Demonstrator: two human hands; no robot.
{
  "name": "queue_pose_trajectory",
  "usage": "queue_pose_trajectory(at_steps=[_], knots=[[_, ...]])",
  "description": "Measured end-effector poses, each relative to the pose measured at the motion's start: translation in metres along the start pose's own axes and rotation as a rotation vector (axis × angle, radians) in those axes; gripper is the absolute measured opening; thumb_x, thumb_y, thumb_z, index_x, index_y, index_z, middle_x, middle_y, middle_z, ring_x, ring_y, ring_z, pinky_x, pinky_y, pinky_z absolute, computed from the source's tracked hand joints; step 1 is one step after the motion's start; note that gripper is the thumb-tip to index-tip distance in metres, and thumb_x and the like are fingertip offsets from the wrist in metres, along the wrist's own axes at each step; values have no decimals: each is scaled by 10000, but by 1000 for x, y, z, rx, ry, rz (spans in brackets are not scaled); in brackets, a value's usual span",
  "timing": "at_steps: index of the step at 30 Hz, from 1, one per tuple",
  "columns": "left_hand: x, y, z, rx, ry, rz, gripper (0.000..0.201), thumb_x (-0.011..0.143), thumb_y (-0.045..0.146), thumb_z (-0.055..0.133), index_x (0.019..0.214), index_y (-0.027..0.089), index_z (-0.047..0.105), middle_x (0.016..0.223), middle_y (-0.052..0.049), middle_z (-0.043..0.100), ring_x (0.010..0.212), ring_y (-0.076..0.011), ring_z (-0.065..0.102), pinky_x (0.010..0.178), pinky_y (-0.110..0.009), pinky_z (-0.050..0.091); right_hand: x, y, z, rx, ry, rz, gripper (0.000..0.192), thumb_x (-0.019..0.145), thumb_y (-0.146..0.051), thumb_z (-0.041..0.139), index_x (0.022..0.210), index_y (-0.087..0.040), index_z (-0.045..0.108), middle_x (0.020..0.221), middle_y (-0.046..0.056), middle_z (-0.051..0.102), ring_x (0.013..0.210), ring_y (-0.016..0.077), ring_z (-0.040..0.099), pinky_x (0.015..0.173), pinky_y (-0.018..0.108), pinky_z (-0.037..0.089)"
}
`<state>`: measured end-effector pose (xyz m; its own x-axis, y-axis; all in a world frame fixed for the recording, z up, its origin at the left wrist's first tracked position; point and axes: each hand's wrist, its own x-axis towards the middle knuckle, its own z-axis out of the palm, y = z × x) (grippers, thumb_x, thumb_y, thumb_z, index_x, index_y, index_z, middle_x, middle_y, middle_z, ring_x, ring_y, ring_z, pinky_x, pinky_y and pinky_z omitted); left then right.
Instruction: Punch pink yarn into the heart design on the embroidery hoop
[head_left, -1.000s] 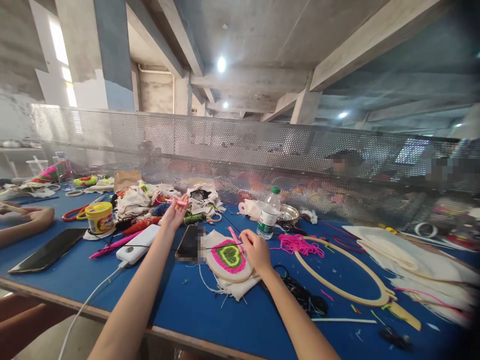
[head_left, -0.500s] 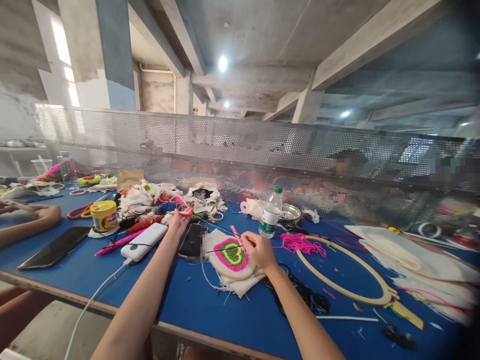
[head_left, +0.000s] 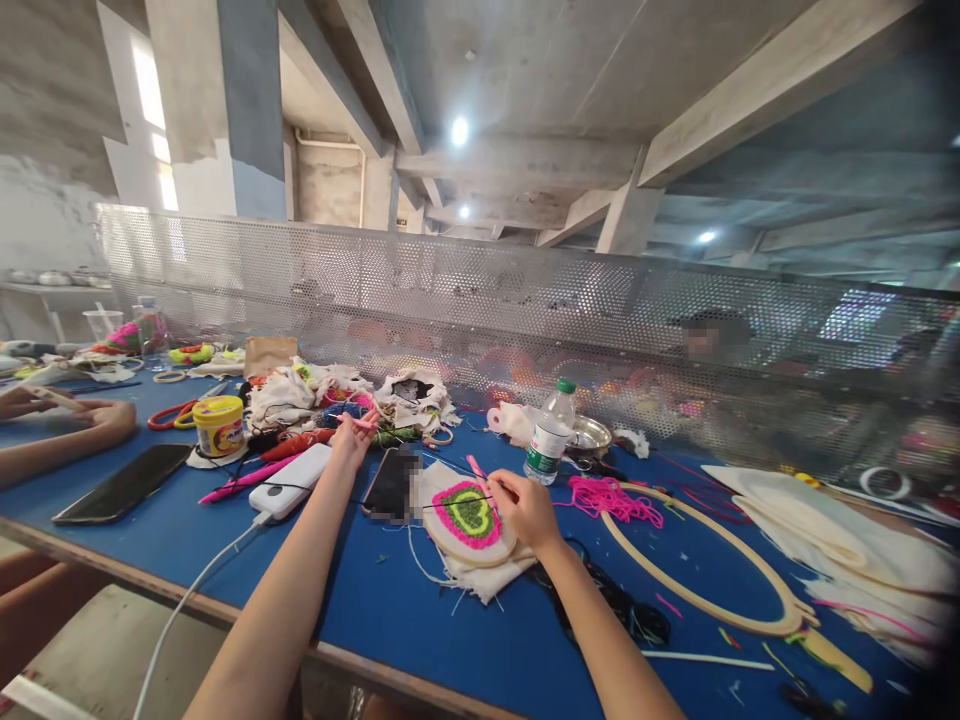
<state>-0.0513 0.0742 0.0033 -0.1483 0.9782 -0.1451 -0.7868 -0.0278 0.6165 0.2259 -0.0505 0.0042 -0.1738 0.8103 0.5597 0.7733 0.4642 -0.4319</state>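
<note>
Head view: right hand [head_left: 527, 512] closed around pink tool [head_left: 475, 467] by embroidery [head_left: 459, 515], left hand [head_left: 352, 438] loosely around pink item [head_left: 364, 423].

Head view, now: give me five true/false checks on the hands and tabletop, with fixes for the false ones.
1. The right hand holds a pink tool. True.
2. The left hand rests on the heart design. False: the left hand is apart from the heart design, near the heap of fabric and yarn.
3. The bottle has a red cap. False: the bottle has a green cap.
4. A white cable runs to the white device. True.
5. The bright pink yarn lies left of the heart design in the picture. False: the bright pink yarn is to its right, by the large hoop.
</note>
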Motion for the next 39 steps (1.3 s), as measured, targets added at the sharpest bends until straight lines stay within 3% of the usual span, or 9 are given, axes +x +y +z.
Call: queue_pose_trajectory(at_steps=[8, 20, 39], knots=[[-2, -4, 3, 42, 23, 92, 288, 877, 321, 314, 1049, 139, 457, 977, -155, 628, 759, -160, 639, 571, -211, 496, 0, 1, 0, -19, 18, -5, 307, 813, -321, 351, 671, -203, 596, 517, 2, 581, 482, 123, 498, 497, 219, 263], [-2, -4, 5, 59, 20, 91, 266, 878, 303, 319, 1006, 118, 462, 916, -156, 638, 671, -147, 640, 531, -207, 488, 1, 2, -1, -22, 43, 1, 293, 808, -329, 374, 699, -206, 617, 563, 12, 611, 516, 137, 525, 512, 221, 278], [2, -6, 5, 85, -26, 88, 337, 870, 324, 341, 1077, 90, 468, 967, -180, 630, 731, -165, 641, 574, -216, 487, 2, 6, -9, 53, 96, -15, 290, 801, -317, 375, 687, -180, 604, 567, 7, 591, 505, 121, 511, 517, 209, 325]])
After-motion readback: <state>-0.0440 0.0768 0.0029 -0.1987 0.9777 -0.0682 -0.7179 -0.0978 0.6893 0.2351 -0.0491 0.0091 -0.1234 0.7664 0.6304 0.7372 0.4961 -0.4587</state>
